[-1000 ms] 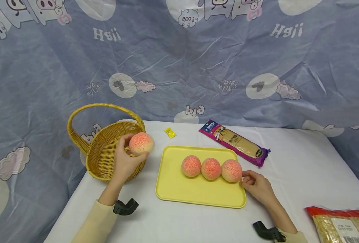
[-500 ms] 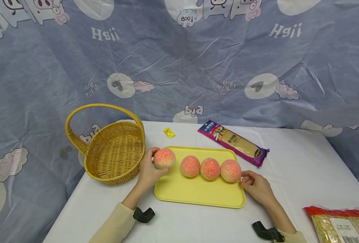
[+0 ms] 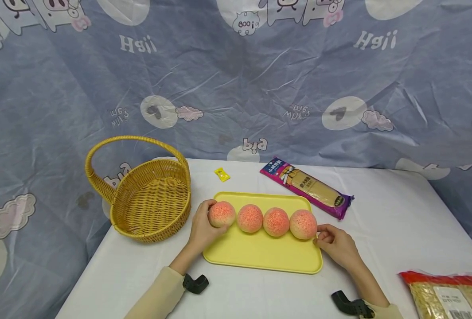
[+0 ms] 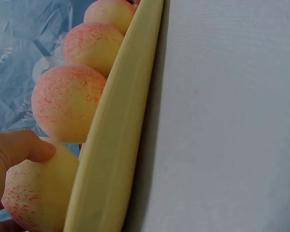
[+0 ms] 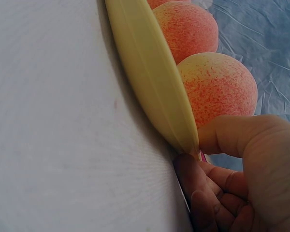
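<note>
My left hand [image 3: 204,227] grips a pink-and-cream peach [image 3: 221,214] at the left end of the yellow tray [image 3: 259,254]. In the left wrist view the thumb lies across the upper side of that peach [image 4: 48,188]. Three more peaches stand in a row to its right: one [image 3: 249,218] beside it, a middle one [image 3: 276,222] and one at the right end [image 3: 303,224]. At the tray's right side, my right hand [image 3: 339,245] pinches the rim. The right wrist view has the thumb over the tray's edge [image 5: 154,82] and curled fingers under it.
Left of the tray stands a wicker basket [image 3: 152,208] with a tall handle, nothing inside. Behind the tray lie a small yellow packet [image 3: 222,174] and a purple noodle pack [image 3: 307,188]. A red-topped bag [image 3: 447,292] lies at front right, and a patterned cloth [image 3: 236,88] hangs behind.
My left hand has carried its peach from beside the basket rightward onto the tray's left end, lining it up with the other three. The right hand has stayed at the tray's rim.
</note>
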The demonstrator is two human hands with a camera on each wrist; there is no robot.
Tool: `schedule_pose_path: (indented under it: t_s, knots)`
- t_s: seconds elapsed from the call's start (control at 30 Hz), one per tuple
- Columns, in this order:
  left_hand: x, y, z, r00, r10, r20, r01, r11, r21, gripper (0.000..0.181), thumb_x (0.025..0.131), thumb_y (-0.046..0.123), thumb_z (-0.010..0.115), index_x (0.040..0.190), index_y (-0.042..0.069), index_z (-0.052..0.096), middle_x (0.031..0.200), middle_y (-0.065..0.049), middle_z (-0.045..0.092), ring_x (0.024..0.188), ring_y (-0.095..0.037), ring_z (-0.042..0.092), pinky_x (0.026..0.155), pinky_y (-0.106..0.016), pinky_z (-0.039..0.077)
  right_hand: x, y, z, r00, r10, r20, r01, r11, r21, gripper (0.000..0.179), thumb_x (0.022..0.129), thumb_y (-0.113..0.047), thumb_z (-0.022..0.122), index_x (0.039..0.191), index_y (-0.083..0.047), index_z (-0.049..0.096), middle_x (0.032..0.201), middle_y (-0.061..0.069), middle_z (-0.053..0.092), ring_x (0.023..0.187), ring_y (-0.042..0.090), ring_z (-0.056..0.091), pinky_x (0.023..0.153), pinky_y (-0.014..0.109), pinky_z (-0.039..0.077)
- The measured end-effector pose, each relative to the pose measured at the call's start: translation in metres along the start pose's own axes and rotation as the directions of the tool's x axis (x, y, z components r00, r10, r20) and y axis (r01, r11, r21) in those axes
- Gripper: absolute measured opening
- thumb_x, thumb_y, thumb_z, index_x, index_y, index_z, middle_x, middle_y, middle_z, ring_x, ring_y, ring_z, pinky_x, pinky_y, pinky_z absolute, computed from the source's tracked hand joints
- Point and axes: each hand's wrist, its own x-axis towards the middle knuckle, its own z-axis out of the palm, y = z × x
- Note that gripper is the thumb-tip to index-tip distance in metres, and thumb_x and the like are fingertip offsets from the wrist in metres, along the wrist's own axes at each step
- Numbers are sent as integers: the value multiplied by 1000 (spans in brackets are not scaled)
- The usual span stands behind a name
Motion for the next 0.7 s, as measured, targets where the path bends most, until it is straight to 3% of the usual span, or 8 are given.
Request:
schedule_pose_path:
  t_s: [0.53,0.7]
  knots:
    - [-1,-2,6,1000,19,11,-19,999,48,74,67,18,87,130,6,49,125,-15,55,117,-33,56,100,-50,47,0,1,-1,1000,0,-3,0,1000,-3,33,83,-14,71,113,-1,65,80,2,60,64,4,50,61,21,38]
    - [-1,-1,5,999,0,33,-3,998,66,76,67,18,87,131,7,48,126,-14,54,119,-32,54,102,-49,46,0,1,-1,1000,-4,-4,4,1000,-5,33,83,-14,71,113,-1,65,80,1,60,64,3,50,61,21,39]
